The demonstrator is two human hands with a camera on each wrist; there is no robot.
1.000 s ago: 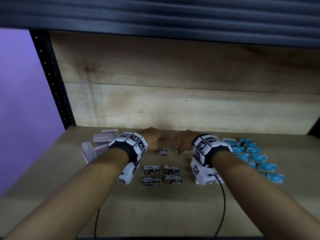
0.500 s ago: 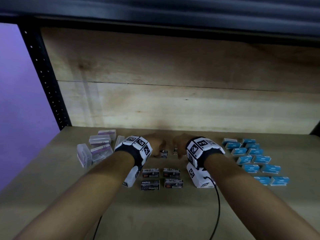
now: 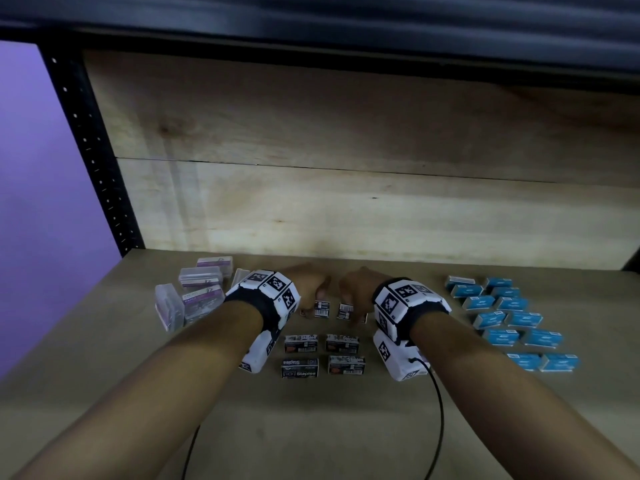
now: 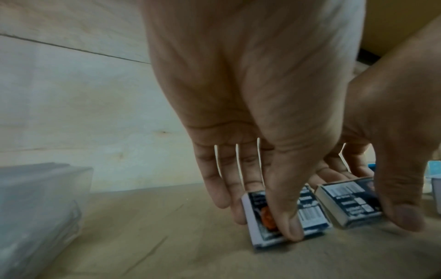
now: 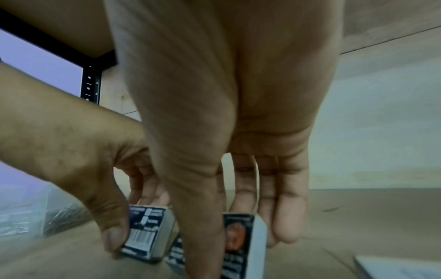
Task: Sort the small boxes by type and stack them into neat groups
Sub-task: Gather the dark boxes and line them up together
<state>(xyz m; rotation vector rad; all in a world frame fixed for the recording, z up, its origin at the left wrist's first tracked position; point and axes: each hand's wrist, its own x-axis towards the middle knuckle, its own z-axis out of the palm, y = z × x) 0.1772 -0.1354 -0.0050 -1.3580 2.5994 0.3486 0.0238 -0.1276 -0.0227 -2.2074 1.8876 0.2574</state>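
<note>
Near the shelf's [image 3: 346,427] back edge, the left hand [image 3: 308,284] and right hand [image 3: 356,289] each pinch a dark staple box [image 3: 321,309], the other staple box [image 3: 345,311] just beside it.

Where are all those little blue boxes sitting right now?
In the head view the blue boxes lie in two rough rows on the right side of the wooden shelf, just beyond the right hand.

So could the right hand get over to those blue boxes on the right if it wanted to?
Probably yes. The blue boxes lie in the open on the shelf board beside the right hand, with nothing between them. But that hand is now pinching a dark staple box, so it would have to let go first.
</note>
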